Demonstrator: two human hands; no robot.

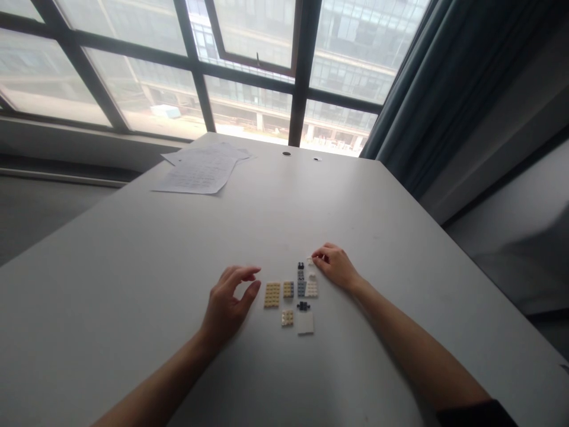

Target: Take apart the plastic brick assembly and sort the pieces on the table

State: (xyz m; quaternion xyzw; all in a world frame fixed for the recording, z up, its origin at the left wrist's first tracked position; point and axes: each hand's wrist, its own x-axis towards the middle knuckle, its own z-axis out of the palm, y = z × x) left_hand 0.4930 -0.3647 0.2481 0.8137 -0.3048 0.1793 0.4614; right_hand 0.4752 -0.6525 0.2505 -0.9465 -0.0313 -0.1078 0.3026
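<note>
My left hand [232, 293] rests just left of the building-block pieces, thumb and fingers apart with nothing between them. Closest to it lies a tan studded plate [272, 295]. At the upper right of the group, the fingertips of my right hand [334, 264] are pinched at a small white block piece [310, 260]. Another small white piece [312, 276] lies below it, beside small dark pieces [301, 267]. Further down are a tan-and-grey plate [288, 289], a grey-and-white studded part [307, 289], a dark piece with side pins [303, 306], a small tan plate [287, 318] and a smooth white tile [305, 323].
All of this lies on a white table [133, 267]. Printed paper sheets [200, 169] overlap at its far left. A round dark hole [287, 153] and a small dark-and-white spot [317, 159] are near the far edge. Windows and a dark curtain [418, 101] stand beyond.
</note>
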